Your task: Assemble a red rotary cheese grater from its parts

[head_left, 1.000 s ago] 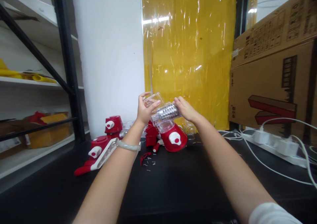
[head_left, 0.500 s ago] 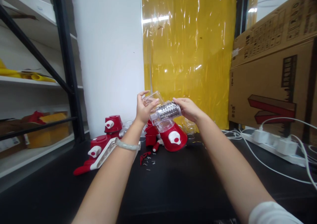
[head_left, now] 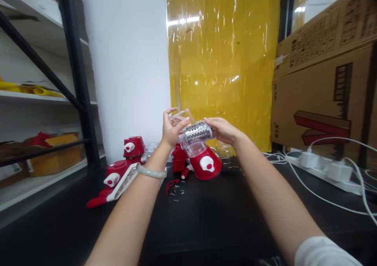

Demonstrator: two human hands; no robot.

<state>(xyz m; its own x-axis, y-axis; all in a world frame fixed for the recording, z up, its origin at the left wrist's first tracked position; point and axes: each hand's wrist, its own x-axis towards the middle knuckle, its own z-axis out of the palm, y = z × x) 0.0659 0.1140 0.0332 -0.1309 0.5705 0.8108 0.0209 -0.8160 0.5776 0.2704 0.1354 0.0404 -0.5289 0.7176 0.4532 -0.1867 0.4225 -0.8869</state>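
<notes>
My left hand is closed round the clear plastic hopper of a rotary grater, whose red base with a white knob hangs tilted below. In my right hand is a metal grater drum with a punched surface, gripped at its right end. The drum's left end reaches into the clear housing. My right fingertips are partly hidden behind the drum's end.
More red grater bases stand at the left, beside a white-and-red handled part. Small screws lie mid-table near a red piece. A power strip with white cables and a large carton are at right.
My right hand has pushed the drum slightly left, deeper into the clear housing. The left hand keeps its hold, and the view has shifted a little.
</notes>
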